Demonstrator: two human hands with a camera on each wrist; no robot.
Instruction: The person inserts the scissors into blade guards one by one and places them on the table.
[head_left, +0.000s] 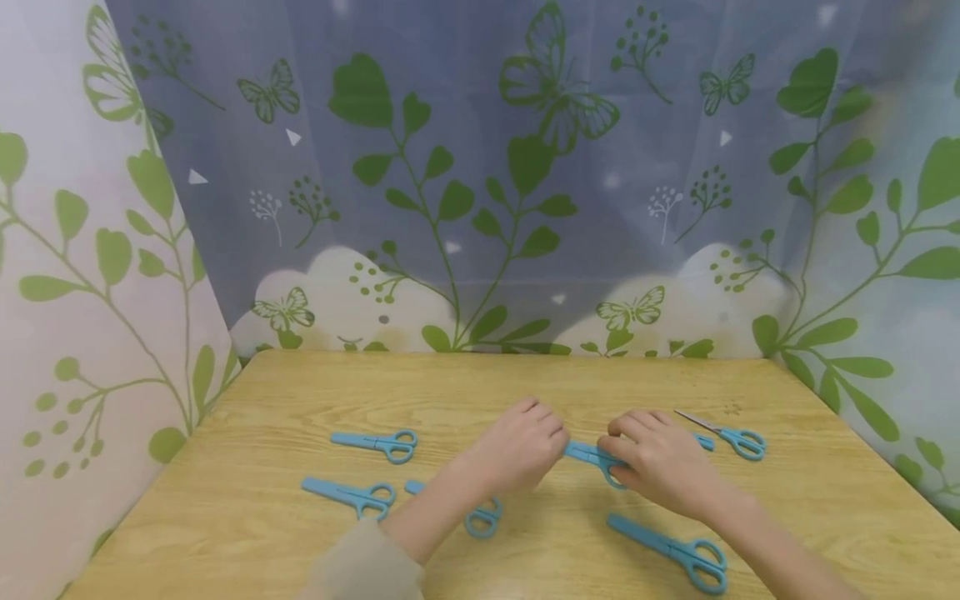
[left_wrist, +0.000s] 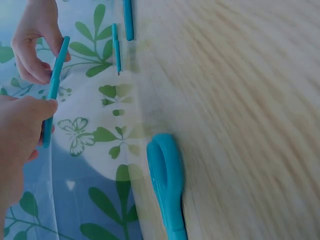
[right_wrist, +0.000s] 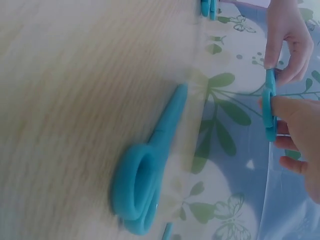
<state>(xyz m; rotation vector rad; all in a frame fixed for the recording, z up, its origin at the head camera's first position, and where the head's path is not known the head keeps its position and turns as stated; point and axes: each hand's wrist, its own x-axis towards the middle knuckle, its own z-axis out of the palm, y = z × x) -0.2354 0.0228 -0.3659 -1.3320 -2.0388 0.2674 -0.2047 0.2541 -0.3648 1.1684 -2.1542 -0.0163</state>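
Both hands hold one pair of blue scissors (head_left: 592, 454) above the wooden table. My left hand (head_left: 517, 442) pinches the blue cover over the blade end, and that end is hidden by its fingers. My right hand (head_left: 660, 458) grips the scissors at the finger loops, thumb and fingers on either side. In the right wrist view the scissors (right_wrist: 269, 107) stand nearly edge-on between the two hands. Just beyond the right hand lies a blue blade cover (head_left: 703, 442), partly hidden. Beside it are scissors (head_left: 742, 442) with a bare metal blade.
More blue scissors with covered blades lie on the wooden table (head_left: 465, 383): two at the left, one (head_left: 375, 444) behind the other (head_left: 348, 493). Another pair (head_left: 483, 517) is partly behind the left forearm. One more (head_left: 671, 550) lies near the right forearm. A patterned curtain (head_left: 465, 167) stands behind.
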